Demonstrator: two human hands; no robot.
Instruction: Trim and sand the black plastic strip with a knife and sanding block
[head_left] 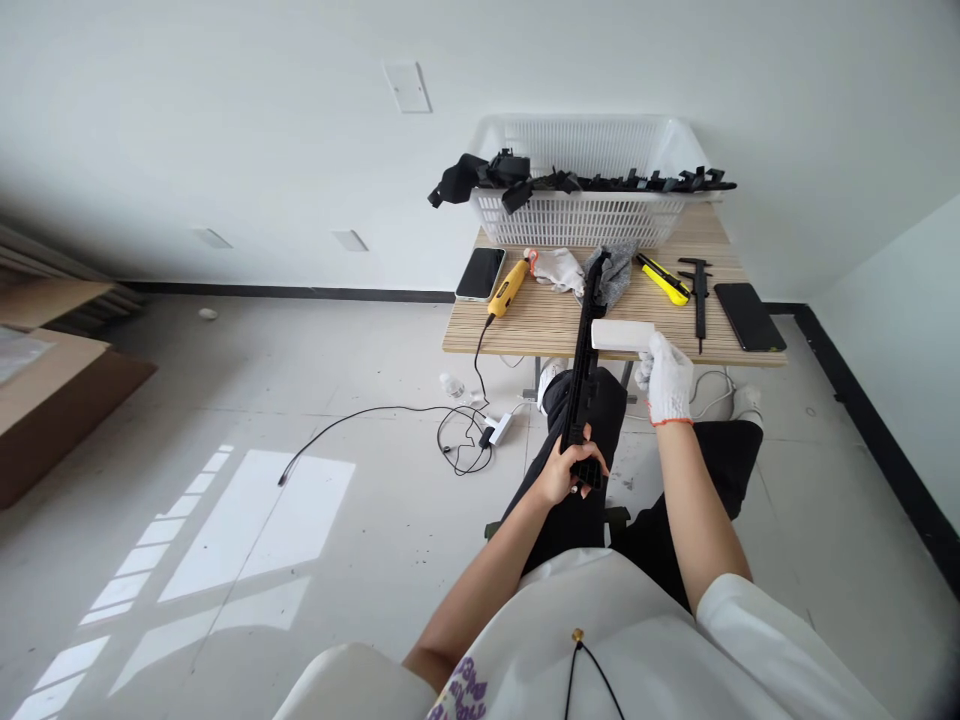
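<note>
My bare left hand [564, 472] is wrapped round the lower end of a long black plastic part [581, 375]. The part slants upward over my lap, and its far end reaches above the small table. My right hand [666, 378], in a white knit glove with an orange cuff, grips a flat white rectangular block [622, 335]. The block's left end meets or overlaps the edge of the black part; whether it presses on it I cannot tell. Beyond the far end of the part lie a grey cloth [619, 275] and a white glove [559, 268].
A white basket [585, 222] at the table's back carries several black parts. On the table [540, 335] lie a yellow corded tool [508, 290], a yellow cutter knife [664, 280], a black caliper [700, 305] and two phones [480, 273]. Cables and a power strip [500, 430] are on the floor.
</note>
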